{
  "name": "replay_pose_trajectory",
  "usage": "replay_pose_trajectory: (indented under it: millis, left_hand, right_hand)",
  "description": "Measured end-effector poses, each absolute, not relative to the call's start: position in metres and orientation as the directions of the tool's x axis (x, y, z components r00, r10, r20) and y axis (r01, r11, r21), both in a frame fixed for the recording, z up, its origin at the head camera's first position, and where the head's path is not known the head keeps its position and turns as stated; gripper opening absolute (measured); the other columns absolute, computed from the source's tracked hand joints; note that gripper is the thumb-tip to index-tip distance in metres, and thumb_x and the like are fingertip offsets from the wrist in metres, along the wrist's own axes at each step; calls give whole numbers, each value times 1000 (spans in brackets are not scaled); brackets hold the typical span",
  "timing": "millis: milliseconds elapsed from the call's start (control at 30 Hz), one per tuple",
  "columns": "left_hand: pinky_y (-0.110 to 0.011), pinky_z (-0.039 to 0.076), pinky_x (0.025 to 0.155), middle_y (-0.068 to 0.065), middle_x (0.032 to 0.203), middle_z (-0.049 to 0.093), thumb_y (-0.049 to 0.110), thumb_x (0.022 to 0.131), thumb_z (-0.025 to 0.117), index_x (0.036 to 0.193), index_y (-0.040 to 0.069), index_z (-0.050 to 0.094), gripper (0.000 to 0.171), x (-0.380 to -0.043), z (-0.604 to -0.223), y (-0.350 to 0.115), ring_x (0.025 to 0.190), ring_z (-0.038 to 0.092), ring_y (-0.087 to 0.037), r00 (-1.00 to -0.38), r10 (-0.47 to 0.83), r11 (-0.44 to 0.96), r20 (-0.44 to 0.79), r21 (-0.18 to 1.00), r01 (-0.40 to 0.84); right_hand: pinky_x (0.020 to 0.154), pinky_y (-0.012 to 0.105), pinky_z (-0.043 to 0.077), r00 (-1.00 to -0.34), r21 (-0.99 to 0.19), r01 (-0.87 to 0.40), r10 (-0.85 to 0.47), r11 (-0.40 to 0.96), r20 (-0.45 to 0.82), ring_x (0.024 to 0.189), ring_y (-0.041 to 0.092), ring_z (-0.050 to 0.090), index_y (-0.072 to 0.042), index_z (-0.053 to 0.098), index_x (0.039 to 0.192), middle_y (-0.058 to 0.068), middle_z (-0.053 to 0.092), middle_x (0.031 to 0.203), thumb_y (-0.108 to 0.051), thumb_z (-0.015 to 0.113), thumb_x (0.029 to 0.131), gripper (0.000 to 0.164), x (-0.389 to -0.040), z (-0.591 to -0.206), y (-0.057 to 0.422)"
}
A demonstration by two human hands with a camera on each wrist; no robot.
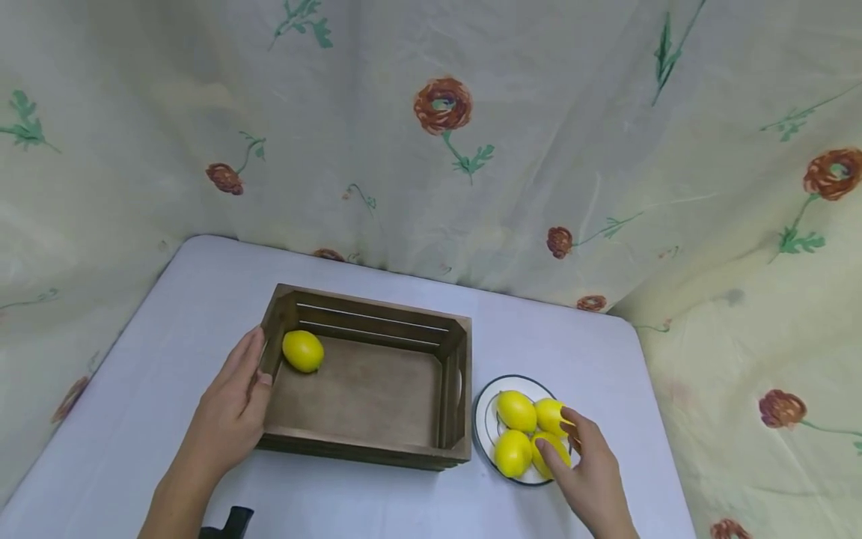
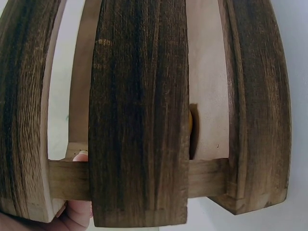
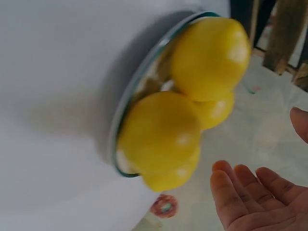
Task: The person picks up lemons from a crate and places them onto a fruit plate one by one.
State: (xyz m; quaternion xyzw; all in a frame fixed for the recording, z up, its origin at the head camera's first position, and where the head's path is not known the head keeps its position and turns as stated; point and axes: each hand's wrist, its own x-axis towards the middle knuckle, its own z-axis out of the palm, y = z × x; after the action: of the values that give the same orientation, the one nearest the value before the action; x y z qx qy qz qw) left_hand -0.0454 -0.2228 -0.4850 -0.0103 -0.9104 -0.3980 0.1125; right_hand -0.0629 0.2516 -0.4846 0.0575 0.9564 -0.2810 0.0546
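In the head view my left hand holds the left end of a brown wooden crate, its fingers along the outside and the thumb at the rim. Dark slats of the crate fill the left wrist view, where only a bit of that hand shows. One yellow lemon lies inside, near the left end. On the right, my right hand hovers beside a plate of lemons, thumb and fingers spread. The right wrist view shows a gap between this hand and the nearest lemon.
The dark-rimmed white plate stands right of the crate on a white-covered table. A black object is at the front edge of the view, partly cut off. A flowered curtain hangs behind the table and at its sides.
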Motion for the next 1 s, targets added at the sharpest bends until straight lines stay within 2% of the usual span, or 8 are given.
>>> replay_pose_trajectory:
  millis: [133,267,433,533,733,1000]
  left_hand:
    - [-58,30,121,-14,172,23,15,109,45,165,2,25,60,-46,-484,-222,148,38,-43,-975,-74,686,211,720,103]
    - [-60,31,119,-15,171,24,15,109,45,165,1,25,60,-46,-485,-222,147,39,-43,-974,-79,693,212,714,99]
    - [-60,33,119,-14,172,24,14,109,46,165,2,25,61,-46,-485,-221,146,41,-43,-974,-82,700,209,708,93]
    - [-60,33,119,-14,172,24,13,108,46,165,2,25,61,-46,-485,-221,145,42,-43,-975,-83,701,207,707,91]
    - [-59,33,119,-14,172,24,16,109,44,165,2,25,60,-45,-485,-221,144,44,-43,-975,-82,703,205,706,90]
    - [-59,30,121,-15,171,24,15,109,45,165,2,25,61,-47,-484,-220,148,38,-43,-976,-76,709,202,700,89]
  right_hand:
    - [110,54,48,-992,-582,96,32,807,-119,133,40,56,-3,42,154,18,50,151,-33,75,98,72,-70,-470,241]
    - [105,53,51,-997,-593,-33,-65,804,-33,130,39,59,-5,44,153,17,53,149,-34,78,96,72,-75,-458,232]
    - [103,54,52,-983,-580,-175,-179,796,50,129,41,60,-6,46,152,17,54,147,-26,81,94,72,-81,-441,221]
    - [104,55,51,-974,-575,-210,-218,791,55,129,41,59,-7,46,153,16,55,147,-23,83,92,73,-86,-430,214]
    - [105,56,52,-950,-564,-289,-306,774,66,132,37,58,-11,46,153,11,55,150,-27,85,89,76,-95,-411,199]
    - [105,56,53,-903,-531,-383,-427,756,43,134,27,58,-17,44,157,3,54,153,-35,87,87,84,-104,-390,171]
